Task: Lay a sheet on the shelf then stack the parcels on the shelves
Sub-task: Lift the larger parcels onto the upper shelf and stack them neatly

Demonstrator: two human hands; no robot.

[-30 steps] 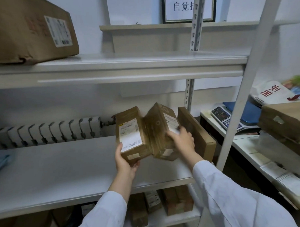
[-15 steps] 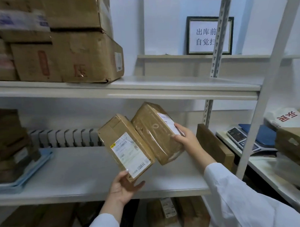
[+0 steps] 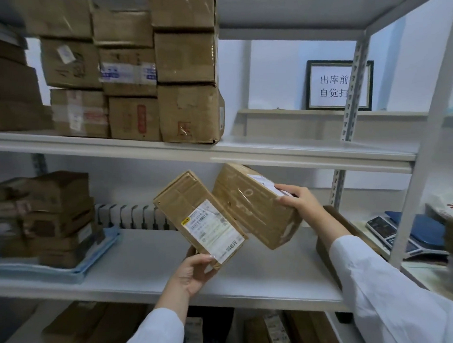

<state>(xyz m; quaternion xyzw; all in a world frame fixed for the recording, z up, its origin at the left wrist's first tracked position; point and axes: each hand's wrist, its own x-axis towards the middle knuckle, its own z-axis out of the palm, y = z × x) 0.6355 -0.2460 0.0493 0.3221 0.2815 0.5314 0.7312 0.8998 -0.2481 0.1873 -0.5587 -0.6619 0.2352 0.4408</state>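
Note:
My left hand (image 3: 191, 272) grips the lower corner of a flat brown parcel (image 3: 196, 213) with a white label, tilted in the air above the middle shelf (image 3: 146, 271). My right hand (image 3: 297, 199) holds the right end of a second, thicker taped parcel (image 3: 252, 203), also tilted and raised, its edge close beside the first. A light blue sheet (image 3: 69, 266) lies on the left of the middle shelf with a stack of brown parcels (image 3: 50, 218) on it.
Large cardboard boxes (image 3: 129, 72) fill the left of the upper shelf (image 3: 309, 148). A flat box (image 3: 330, 234) leans at the middle shelf's right end. More parcels (image 3: 267, 329) lie below. A scale (image 3: 407, 229) sits on the table to the right. A framed sign (image 3: 333, 85) hangs behind.
Both hands have lifted the two parcels off the middle shelf and tilted them. My view has swung left and up, bringing the blue sheet and the upper boxes into sight.

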